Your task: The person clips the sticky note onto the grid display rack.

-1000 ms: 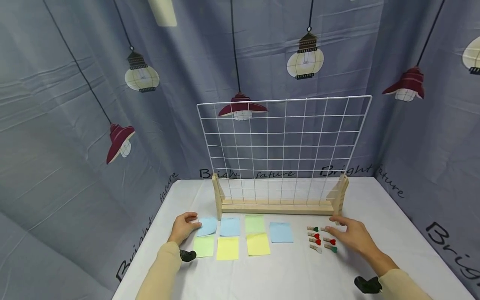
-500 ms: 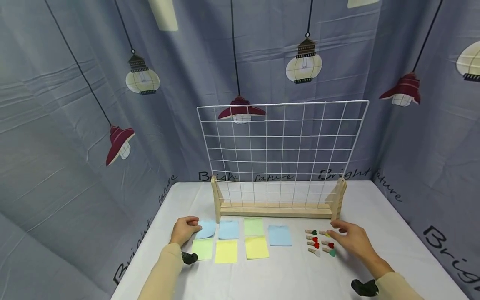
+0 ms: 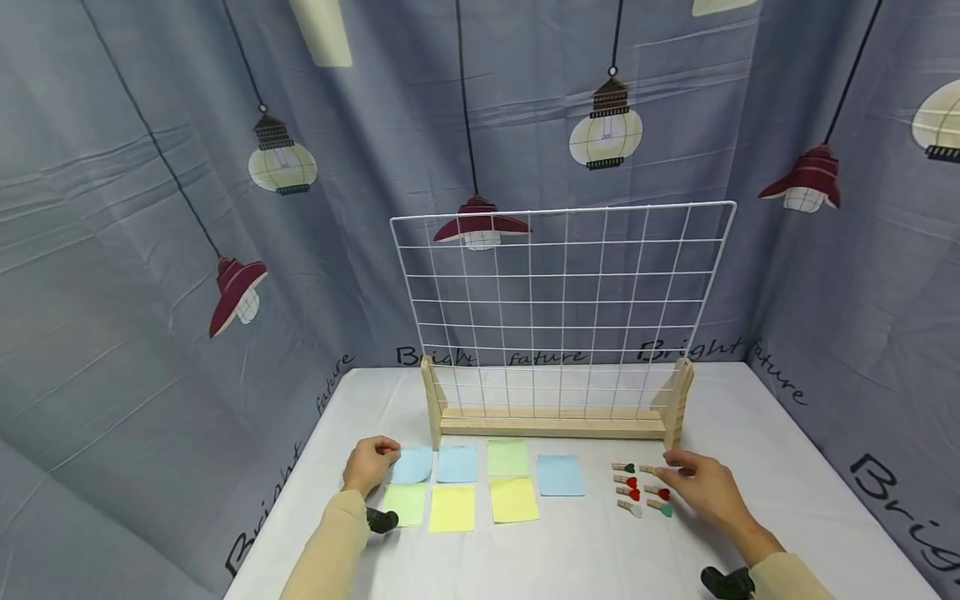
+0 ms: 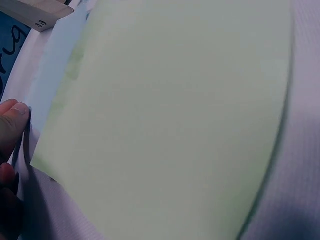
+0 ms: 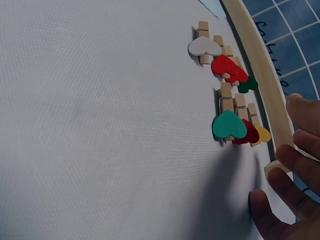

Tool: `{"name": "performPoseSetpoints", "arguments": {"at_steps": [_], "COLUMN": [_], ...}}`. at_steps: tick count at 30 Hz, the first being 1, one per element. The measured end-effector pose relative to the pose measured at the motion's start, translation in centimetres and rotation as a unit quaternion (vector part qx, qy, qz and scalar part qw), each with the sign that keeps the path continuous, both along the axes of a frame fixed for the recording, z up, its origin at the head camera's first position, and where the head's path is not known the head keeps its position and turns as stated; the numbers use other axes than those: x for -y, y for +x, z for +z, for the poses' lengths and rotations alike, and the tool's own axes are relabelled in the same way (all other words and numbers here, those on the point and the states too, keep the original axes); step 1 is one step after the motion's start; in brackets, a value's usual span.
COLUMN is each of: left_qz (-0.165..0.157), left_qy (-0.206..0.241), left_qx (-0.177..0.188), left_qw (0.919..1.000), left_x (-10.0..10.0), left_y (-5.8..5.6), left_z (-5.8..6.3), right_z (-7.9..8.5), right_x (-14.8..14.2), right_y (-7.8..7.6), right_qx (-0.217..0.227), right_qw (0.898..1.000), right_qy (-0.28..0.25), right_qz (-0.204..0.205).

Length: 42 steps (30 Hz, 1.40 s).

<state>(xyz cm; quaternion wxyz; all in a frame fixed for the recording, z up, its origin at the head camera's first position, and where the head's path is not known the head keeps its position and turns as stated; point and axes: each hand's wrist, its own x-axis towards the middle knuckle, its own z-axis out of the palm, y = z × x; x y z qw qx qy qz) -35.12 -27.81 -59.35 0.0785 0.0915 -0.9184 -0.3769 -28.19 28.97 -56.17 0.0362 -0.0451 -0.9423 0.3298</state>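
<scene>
My left hand (image 3: pixel 369 464) is at the left edge of a blue sticky note (image 3: pixel 414 465), pinching that edge between thumb and fingers. In the left wrist view a thumb (image 4: pixel 15 117) meets the note's edge, and a light green sticky note (image 4: pixel 175 110) fills most of the picture. Over on the right, my right hand (image 3: pixel 707 485) hovers beside small wooden clothespins with heart shapes, its fingers spread and holding nothing. Closest to it is the clothespin with a yellow heart (image 5: pixel 261 135). A teal heart clothespin (image 5: pixel 229 125) lies a little farther off.
More notes lie in two rows: blue (image 3: pixel 457 463), green (image 3: pixel 507 457), yellow (image 3: pixel 452 508) and another yellow (image 3: pixel 514 499). A separate blue note (image 3: pixel 560 475) is to their right. Behind stands a white wire grid (image 3: pixel 566 275) on a wooden base (image 3: pixel 551 427).
My left fingertips have drawn together at the blue note's edge. The right hand has shifted slightly away to the right, uncovering the yellow-heart clothespin. The head view has tilted a little.
</scene>
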Motion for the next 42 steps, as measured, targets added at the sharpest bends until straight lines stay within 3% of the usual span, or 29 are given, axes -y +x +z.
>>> {"name": "performPoseSetpoints", "arguments": {"at_steps": [10,25,30,42], "left_qz": [0.013,-0.007,-0.003,-0.015], "left_qy": [-0.013,0.047,0.044,0.008], "left_qx": [0.013,-0.028,-0.034,-0.005], "left_qw": [0.9997,0.9985,0.9985,0.9998], "left_x": [-0.1,0.5,0.5,-0.4], "left_y": [-0.1,-0.6,-0.7,-0.2], "left_z": [0.2,-0.2,-0.2,0.3], "right_z": [-0.7,-1.7,-1.8,-1.9], "right_x": [-0.2,-0.7,-0.7,-0.5], "right_y": [-0.2,-0.6,-0.6,-0.6], "right_qx": [-0.012,-0.014,-0.012,-0.008], "right_qw": [1.0,1.0,1.0,1.0], "right_qy": [0.004,0.006,0.004,0.002], "right_qz": [-0.002,-0.01,-0.013,-0.014]}}
